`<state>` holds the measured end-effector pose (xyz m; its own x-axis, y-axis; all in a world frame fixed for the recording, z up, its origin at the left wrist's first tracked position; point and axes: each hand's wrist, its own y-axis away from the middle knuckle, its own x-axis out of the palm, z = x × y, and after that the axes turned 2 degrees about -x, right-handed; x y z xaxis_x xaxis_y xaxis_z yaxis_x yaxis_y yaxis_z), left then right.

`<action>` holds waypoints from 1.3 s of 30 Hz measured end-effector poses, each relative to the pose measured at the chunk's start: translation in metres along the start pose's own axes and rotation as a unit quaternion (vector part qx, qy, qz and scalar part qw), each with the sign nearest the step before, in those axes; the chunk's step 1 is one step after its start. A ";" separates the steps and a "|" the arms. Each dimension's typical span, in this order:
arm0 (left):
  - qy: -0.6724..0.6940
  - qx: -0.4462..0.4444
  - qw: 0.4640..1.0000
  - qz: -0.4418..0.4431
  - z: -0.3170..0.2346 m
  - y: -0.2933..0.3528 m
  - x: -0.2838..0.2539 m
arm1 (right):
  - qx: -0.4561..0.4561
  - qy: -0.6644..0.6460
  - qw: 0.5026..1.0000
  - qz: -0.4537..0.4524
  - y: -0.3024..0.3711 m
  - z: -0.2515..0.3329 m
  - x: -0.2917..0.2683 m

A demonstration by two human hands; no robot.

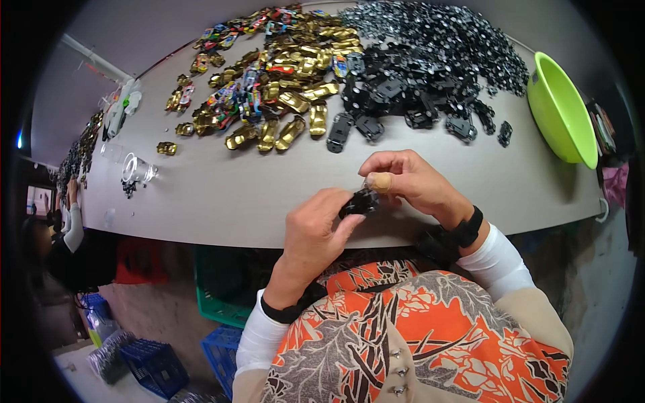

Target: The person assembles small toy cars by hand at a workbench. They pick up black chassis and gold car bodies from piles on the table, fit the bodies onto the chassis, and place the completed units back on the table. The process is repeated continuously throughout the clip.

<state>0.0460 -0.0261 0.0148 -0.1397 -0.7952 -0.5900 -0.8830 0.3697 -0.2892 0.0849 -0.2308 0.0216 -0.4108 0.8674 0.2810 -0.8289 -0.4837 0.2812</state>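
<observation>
Near the front edge of the table, my left hand [311, 225] is closed around a black toy car chassis [360, 203], gripping it between thumb and fingers. My right hand [418, 183] meets it from the right, thumb and fingers pinched at the chassis's far end. A tan bandage wraps the right thumb. Whatever small part the right fingers hold is mostly hidden; a shiny bit shows by the thumb tip. Beyond my hands lie loose black chassis [340, 131] in a heap, and beside them gold toy car bodies [290, 132], some with coloured printing.
Small shiny black-and-silver parts [463, 40] pile up at the far right. A lime green bowl [561, 111] stands tilted at the right edge. Left are a clear plastic cup [138, 168] and scattered dark bits. Below the table sits a green crate [218, 289]; another person works far left.
</observation>
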 end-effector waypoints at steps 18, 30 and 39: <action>0.554 -0.307 0.762 -0.136 0.048 0.047 -0.052 | -0.399 0.593 0.699 0.034 -0.136 -0.011 0.061; 0.645 -0.309 0.698 -0.048 0.036 0.025 -0.021 | -0.197 -0.099 0.975 0.019 -0.020 -0.024 0.050; 0.612 -0.343 0.712 -0.029 0.019 -0.004 0.011 | -0.193 0.016 0.977 -0.084 0.019 -0.035 0.004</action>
<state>0.0565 -0.0271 -0.0053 -0.0097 -0.7784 0.6277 -0.8553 0.3317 0.3981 0.0543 -0.2326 -0.0037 -0.2627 0.9369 0.2307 -0.9648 -0.2588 -0.0480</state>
